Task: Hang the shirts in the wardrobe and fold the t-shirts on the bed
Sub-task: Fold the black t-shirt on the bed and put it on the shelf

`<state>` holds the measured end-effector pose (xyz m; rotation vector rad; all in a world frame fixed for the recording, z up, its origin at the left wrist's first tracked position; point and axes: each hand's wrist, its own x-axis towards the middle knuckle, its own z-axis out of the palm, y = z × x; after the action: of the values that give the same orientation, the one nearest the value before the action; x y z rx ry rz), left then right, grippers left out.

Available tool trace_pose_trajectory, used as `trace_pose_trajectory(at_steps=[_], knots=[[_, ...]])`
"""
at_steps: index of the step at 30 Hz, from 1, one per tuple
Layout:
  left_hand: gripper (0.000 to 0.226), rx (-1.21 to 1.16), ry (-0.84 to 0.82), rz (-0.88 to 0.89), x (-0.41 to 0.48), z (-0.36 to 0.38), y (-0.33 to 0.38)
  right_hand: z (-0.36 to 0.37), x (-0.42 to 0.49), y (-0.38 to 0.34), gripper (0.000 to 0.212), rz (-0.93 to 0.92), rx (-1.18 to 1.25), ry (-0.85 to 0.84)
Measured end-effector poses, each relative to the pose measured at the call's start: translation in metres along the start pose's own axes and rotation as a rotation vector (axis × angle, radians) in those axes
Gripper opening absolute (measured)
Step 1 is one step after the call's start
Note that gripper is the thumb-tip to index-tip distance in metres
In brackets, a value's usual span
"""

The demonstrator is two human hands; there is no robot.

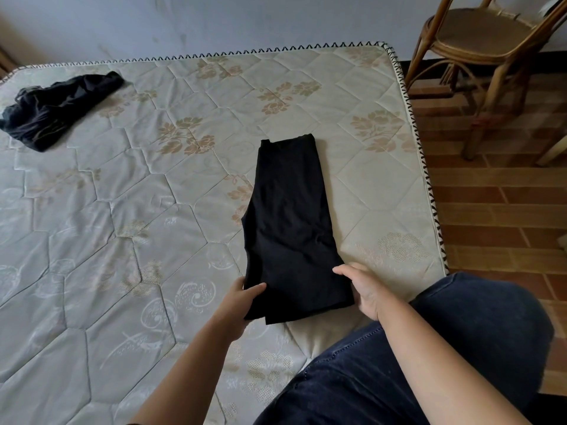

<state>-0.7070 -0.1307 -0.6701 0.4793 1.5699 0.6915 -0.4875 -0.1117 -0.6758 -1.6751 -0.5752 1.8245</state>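
Left hand (242, 302) pinches the near left corner of the folded black t-shirt (288, 228), thumb on top of the cloth and fingers tucked under it, while the right hand (363, 291) grips the near right corner, its fingers curled at the edge. The t-shirt lies flat on the bare quilted mattress (122, 210), folded into a long strip. Its long axis runs from the person straight away toward the wall (245, 23), with the narrower end far and the wider end at the hands; which end is the collar I cannot tell. The strip sits in the right half of the mattress, near the zigzag-stitched right edge (429, 185), with a band of floral quilting between cloth and edge. To the left a broad stretch of mattress lies open, and well apart at the far left a second black garment (58, 108) lies crumpled. The person's knee (460, 348) in dark denim rests on the near right corner of the mattress, just beside the right hand. Beyond the edge are a brick-patterned floor (506, 216) and a rattan chair (478, 41) by the wall.
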Motion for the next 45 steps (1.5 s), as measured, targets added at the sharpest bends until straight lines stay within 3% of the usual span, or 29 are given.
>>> trace_pose_trajectory(at_steps=[3,5,12,16,20,27,32,39,42,45], knots=[[0.055,0.057,-0.063,0.071,-0.005,-0.003,0.003,-0.002,-0.003,-0.002,0.053,-0.1,-0.071,0.011],[0.064,0.099,-0.117,0.11,-0.01,-0.004,0.006,-0.004,-0.007,-0.003,0.061,-0.133,-0.101,-0.034],[0.084,0.197,-0.232,0.223,-0.017,-0.015,0.005,-0.011,-0.021,-0.007,0.03,-0.011,-0.103,-0.179],[0.063,0.274,-0.216,0.273,-0.027,-0.012,0.005,-0.019,-0.019,-0.008,0.026,-0.001,-0.102,-0.185],[0.032,0.298,-0.215,0.134,-0.036,-0.009,0.006,-0.025,-0.018,-0.008,0.027,0.047,-0.1,-0.201],[0.023,0.277,-0.241,-0.091,-0.033,-0.017,0.004,-0.021,-0.02,-0.007,0.031,0.142,-0.225,-0.238],[0.019,0.096,-0.283,-0.176,-0.028,-0.02,0.011,-0.022,-0.02,-0.011,0.02,0.079,-0.085,-0.228],[0.025,-0.379,-0.206,-0.304,-0.01,-0.02,0.035,-0.013,-0.007,-0.029,0.032,0.077,0.263,-0.257],[0.031,-0.561,-0.233,-0.251,0.004,-0.018,0.041,-0.006,0.006,-0.034,0.02,0.019,0.393,-0.14],[0.034,-0.45,-0.133,-0.163,0.021,-0.018,0.035,-0.007,0.019,-0.021,0.021,-0.125,0.063,0.138]])
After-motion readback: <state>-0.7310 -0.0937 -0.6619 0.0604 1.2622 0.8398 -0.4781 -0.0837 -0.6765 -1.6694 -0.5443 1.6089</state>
